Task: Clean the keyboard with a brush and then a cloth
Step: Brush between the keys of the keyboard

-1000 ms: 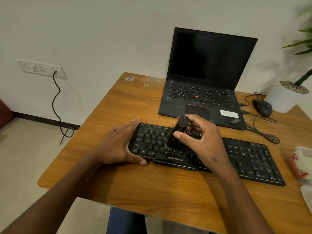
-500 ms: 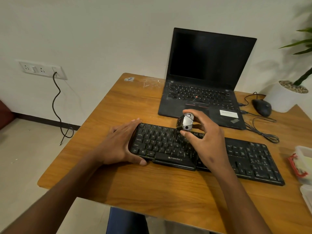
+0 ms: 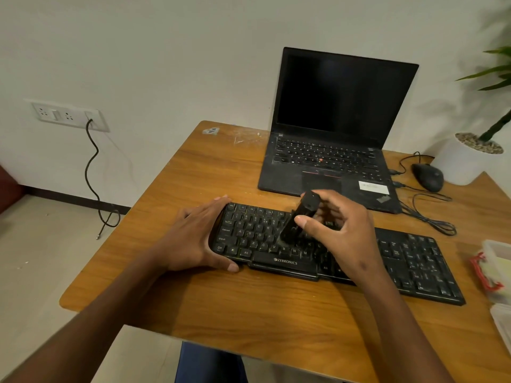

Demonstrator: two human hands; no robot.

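one keyboard (image 3: 414,261), one brush (image 3: 300,217), one laptop (image 3: 331,128), one mouse (image 3: 428,176), two hands

keyboard (image 3: 409,261) front edge reads ZEBRONICS, keys marked Ctrl, Alt, Shift

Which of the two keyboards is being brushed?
The separate black keyboard nearest the person, under the brush, not the laptop keyboard behind it.

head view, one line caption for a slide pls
Right hand brushes the black keyboard with a brush; left hand steadies it.
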